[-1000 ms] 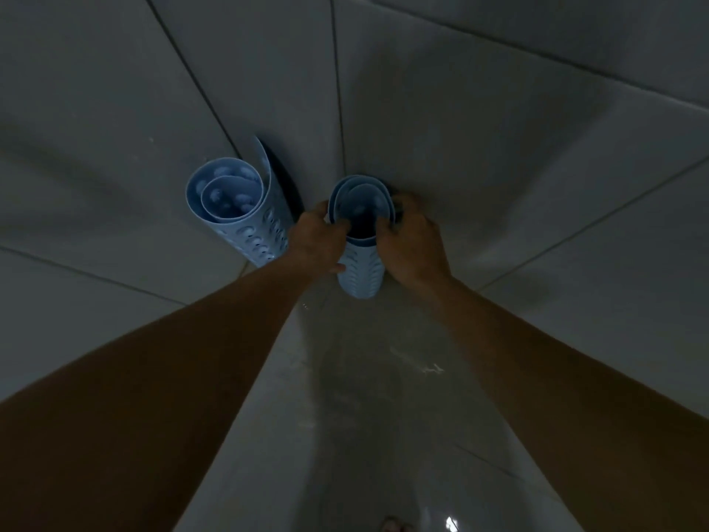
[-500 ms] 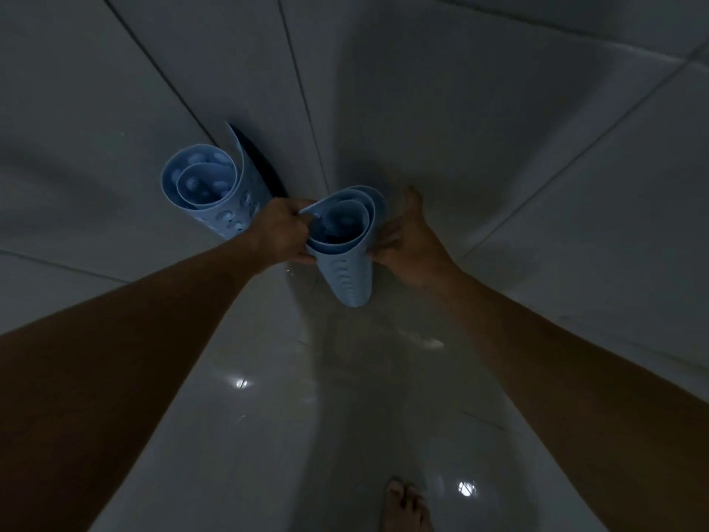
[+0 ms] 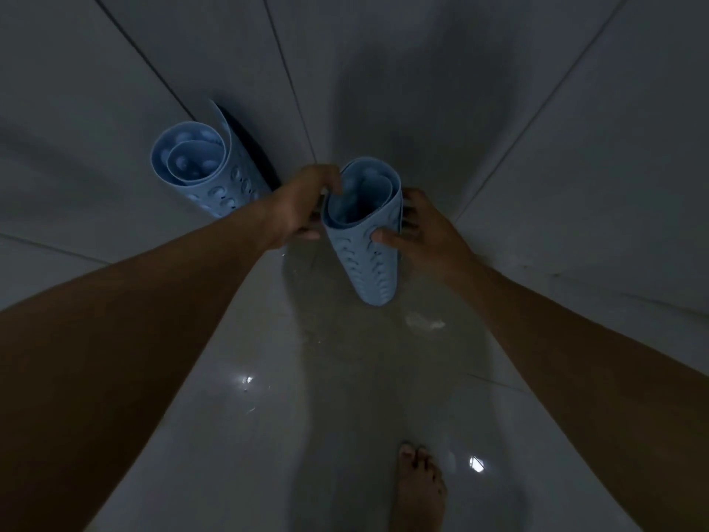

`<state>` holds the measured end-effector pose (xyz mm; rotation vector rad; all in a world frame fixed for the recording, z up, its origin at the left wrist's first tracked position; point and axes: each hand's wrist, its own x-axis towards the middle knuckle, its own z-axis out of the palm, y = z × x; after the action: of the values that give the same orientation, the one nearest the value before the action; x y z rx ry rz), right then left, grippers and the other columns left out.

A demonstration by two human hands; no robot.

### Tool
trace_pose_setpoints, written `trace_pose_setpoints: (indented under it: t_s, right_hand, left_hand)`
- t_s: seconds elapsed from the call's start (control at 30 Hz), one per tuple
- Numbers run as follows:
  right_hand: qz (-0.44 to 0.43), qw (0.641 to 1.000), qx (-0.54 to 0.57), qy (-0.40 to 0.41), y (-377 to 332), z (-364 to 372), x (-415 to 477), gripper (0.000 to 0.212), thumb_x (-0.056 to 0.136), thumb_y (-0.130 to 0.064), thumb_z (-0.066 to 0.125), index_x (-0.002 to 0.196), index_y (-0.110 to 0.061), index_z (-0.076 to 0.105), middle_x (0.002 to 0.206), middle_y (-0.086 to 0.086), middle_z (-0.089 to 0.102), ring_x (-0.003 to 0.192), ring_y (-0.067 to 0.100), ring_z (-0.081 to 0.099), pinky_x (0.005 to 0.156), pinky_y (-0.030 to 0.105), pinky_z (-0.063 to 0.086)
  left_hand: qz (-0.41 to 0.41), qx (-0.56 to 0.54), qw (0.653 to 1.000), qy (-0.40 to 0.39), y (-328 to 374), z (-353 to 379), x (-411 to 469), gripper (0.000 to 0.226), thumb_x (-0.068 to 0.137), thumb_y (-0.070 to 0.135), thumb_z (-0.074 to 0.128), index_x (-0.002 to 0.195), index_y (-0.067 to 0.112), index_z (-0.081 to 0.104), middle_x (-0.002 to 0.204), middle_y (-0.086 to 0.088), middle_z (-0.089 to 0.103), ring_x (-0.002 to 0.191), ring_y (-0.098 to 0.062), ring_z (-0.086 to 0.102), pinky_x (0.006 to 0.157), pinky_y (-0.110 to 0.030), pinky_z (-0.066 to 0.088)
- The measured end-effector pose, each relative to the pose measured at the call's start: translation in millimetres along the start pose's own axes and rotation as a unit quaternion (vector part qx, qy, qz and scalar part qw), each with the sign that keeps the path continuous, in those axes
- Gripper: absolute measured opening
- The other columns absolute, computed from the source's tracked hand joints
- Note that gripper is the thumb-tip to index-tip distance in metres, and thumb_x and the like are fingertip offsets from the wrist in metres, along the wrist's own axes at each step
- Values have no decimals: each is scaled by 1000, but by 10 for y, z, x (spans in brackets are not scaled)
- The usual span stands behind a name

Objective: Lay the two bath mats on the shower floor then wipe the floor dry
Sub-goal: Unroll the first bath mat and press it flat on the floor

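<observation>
Left hand (image 3: 303,203) has its fingers (image 3: 330,177) curled over the top rim of the nearer rolled bath mat (image 3: 364,232), and the right hand (image 3: 422,234) grips the same roll from its 3 o'clock side, thumb pressed on the bumpy blue outside. That roll is tilted, its lower end near the wet shower floor (image 3: 337,378). The second rolled mat (image 3: 203,167) stands at about 10 o'clock from it against the tiled wall (image 3: 115,90), untouched, and a bare foot (image 3: 420,489) shows at 6 o'clock.

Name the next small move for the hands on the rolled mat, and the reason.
Probably tip the held mat down flat and start unrolling: left hand and right hand grip it still rolled and upright, over bare wet floor.
</observation>
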<state>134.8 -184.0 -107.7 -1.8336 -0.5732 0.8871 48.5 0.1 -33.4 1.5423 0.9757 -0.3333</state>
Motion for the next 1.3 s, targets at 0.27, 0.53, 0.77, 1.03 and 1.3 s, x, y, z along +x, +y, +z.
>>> trace_pose_setpoints:
  t_s: [0.27,0.53,0.77,1.03,1.3]
  right_hand:
    - [36,994,52,89,45,-124,-434,65,81,-26,81,134,-18,44,123,-6,61,102,-2,62,88,26,56]
    - [56,979,123,152,-117,-319,-1001,58,86,-31,75,134,-18,45,117,0,67,93,-5,66,65,10,51]
    - [55,977,92,187,22,-421,-1537,51,91,-43,65,131,-14,51,113,-10,63,94,-7,60,73,11,53]
    - [52,979,128,146,650,-670,-1985,67,87,-17,66,145,-27,35,126,-4,63,108,6,64,79,22,54]
    - [36,974,98,201,1389,-648,-2235,66,94,-22,66,149,-26,28,125,-2,61,110,9,62,88,27,56]
  left_hand:
    - [112,2,981,-157,-5,332,-248,50,60,3,71,106,25,66,110,-1,72,101,-16,68,90,-29,56]
    - [209,46,959,-185,-36,606,-456,73,72,1,83,139,11,54,131,-3,65,119,-17,63,97,-33,54]
    - [163,-34,971,-172,-314,1096,-556,57,84,31,77,136,23,57,124,1,70,111,-19,68,93,-45,56]
    - [146,-37,980,-129,-560,1851,-527,68,82,45,77,140,28,46,125,4,68,103,-16,71,78,-37,61]
    - [179,-25,983,-44,-1104,2509,-271,64,84,63,66,130,19,56,119,3,69,99,-12,71,78,-31,61]
